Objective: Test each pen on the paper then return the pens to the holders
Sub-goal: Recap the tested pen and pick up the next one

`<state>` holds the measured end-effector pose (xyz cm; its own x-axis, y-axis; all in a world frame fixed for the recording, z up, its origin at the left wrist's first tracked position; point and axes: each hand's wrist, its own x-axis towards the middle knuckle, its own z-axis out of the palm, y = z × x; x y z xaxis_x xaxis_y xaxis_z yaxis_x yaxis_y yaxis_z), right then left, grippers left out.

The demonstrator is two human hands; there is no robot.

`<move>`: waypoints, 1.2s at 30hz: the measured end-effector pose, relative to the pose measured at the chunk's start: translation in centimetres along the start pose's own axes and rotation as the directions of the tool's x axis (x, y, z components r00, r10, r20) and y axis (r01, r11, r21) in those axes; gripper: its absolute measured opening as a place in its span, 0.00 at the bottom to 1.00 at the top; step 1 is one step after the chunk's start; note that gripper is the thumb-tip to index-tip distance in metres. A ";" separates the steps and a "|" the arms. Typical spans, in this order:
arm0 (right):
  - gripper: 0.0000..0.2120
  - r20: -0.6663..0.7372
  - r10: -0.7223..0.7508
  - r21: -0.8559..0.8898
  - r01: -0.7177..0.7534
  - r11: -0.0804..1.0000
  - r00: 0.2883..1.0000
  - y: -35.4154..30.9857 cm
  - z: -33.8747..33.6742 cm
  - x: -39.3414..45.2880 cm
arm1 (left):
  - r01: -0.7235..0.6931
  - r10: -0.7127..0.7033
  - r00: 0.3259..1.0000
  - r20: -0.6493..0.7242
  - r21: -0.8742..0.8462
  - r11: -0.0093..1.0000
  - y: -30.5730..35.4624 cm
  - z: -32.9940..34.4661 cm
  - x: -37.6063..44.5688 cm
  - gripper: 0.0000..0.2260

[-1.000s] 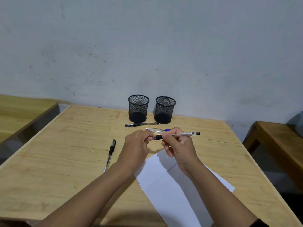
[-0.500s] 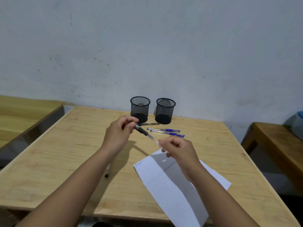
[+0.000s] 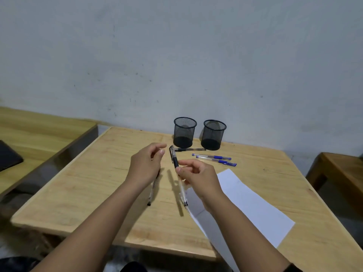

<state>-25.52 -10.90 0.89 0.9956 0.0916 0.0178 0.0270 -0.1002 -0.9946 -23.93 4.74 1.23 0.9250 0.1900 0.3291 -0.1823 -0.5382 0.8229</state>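
My right hand (image 3: 198, 174) pinches a black pen (image 3: 175, 160) near its dark grip, held above the wooden table (image 3: 94, 173). The pen's cap end points away toward the holders and its tail hangs over the white paper (image 3: 255, 203). My left hand (image 3: 147, 163) hovers just left of the pen with fingers apart, holding nothing. Under it a second black pen (image 3: 151, 193) lies on the table. A third black pen (image 3: 191, 149) lies in front of the two empty black mesh holders (image 3: 184, 132) (image 3: 213, 135). Two blue pens (image 3: 213, 156) (image 3: 220, 162) lie to their right.
The holders stand at the table's far edge against a grey wall. A wooden bench (image 3: 39, 138) on the left carries a dark flat object (image 3: 7, 158). Another wooden bench (image 3: 343, 173) stands to the right, with a floor gap between it and the table.
My left hand has let go of the pen's cap end and opened. My right hand now holds the pen alone and has swung it lengthwise, cap end pointing away.
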 end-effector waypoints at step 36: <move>0.14 0.071 -0.061 -0.881 0.091 0.465 0.996 3.0 3.6 5.2 | -0.006 -0.048 0.995 0.084 0.554 0.833 -8.7 0.3 -1.2 0.15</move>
<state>-20.55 -7.17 -2.35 0.9834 0.1673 0.0708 0.1817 -0.9108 -0.3707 -23.40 8.98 -6.46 0.9573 0.1463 0.2492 0.0270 -0.9039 0.4269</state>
